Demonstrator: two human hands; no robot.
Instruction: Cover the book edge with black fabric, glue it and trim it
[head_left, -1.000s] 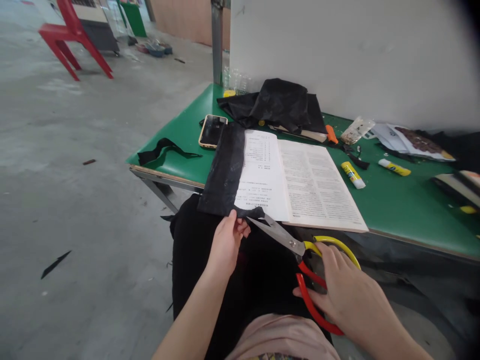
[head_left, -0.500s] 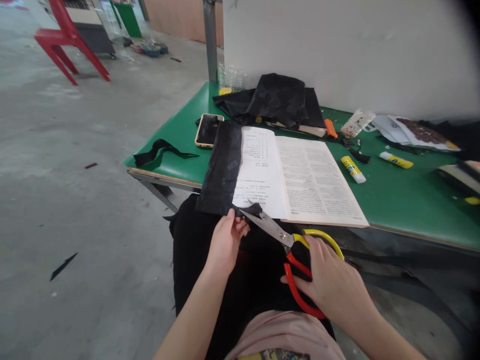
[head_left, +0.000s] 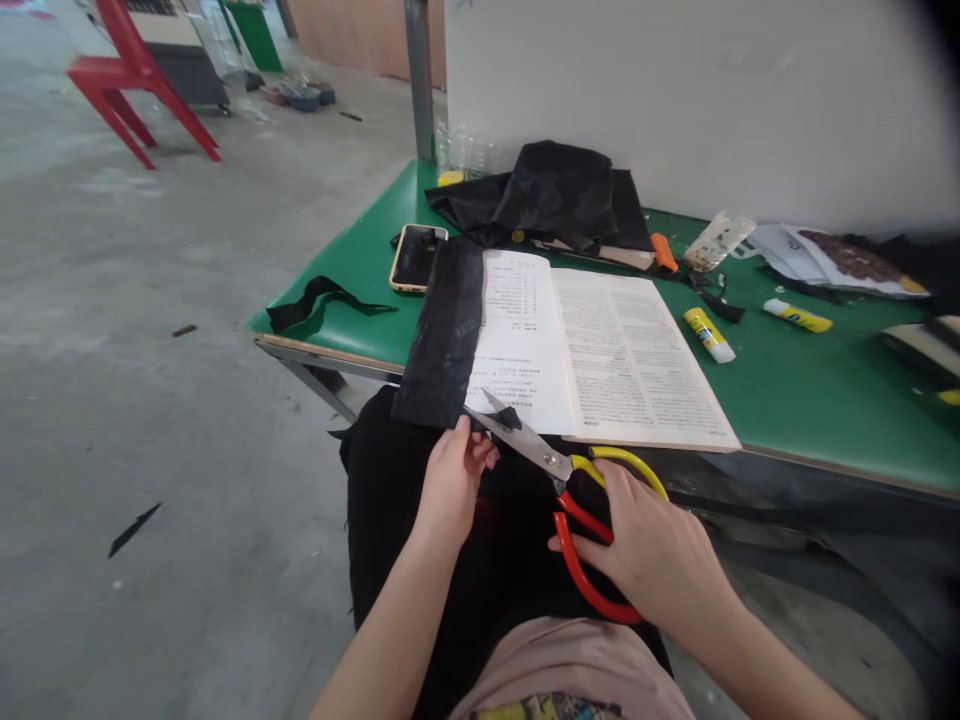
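Note:
An open book [head_left: 622, 360] lies at the table's front edge, its left side folded over with black cover material [head_left: 442, 330]. My left hand [head_left: 454, 470] pinches the lower edge of that black material near the book's bottom corner. In my right hand [head_left: 652, 540] is a pair of scissors [head_left: 547, 460] with one yellow and one red handle. The blades stand apart around a small black flap, their tips close to my left fingertips and over the lower part of the white page.
On the green table [head_left: 352, 245] are a phone [head_left: 416, 258], a black strip [head_left: 322, 300], glue sticks [head_left: 709, 335], an orange object [head_left: 664, 252] and a heap of black material [head_left: 559, 200]. A red chair [head_left: 135, 85] stands on the floor, far left.
The scissors have moved left with my right hand, bringing the blades further over the black flap. My left hand keeps its pinch in nearly the same place.

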